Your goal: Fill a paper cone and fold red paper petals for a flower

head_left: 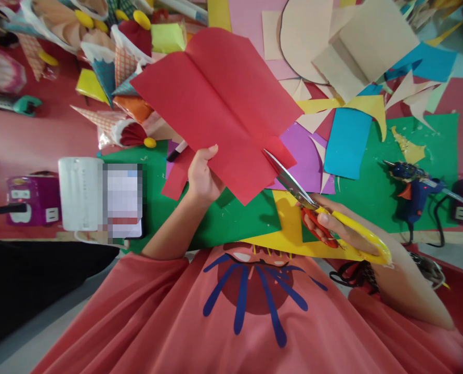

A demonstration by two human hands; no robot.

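My left hand [204, 176] grips a large sheet of red paper [231, 104] by its lower left edge, thumb on top. A crease runs down the middle of the sheet, and its far edge is rounded in part. In my right hand [328, 226] is a pair of scissors [293, 182] with one red and one yellow handle. Their blades point up and left into the sheet's lower right side, where a narrow flap of red paper [283, 150] stands partly cut away. A smaller red piece [176, 179] lies beneath, left of my left hand.
A blue glue gun [414, 200] lies at right on the green mat [247, 218]. Cream, blue and yellow paper scraps [348, 145] cover the back right. Several paper cones [128, 132] crowd the back left. A phone [124, 202] and a purple power socket block [32, 200] sit at left.
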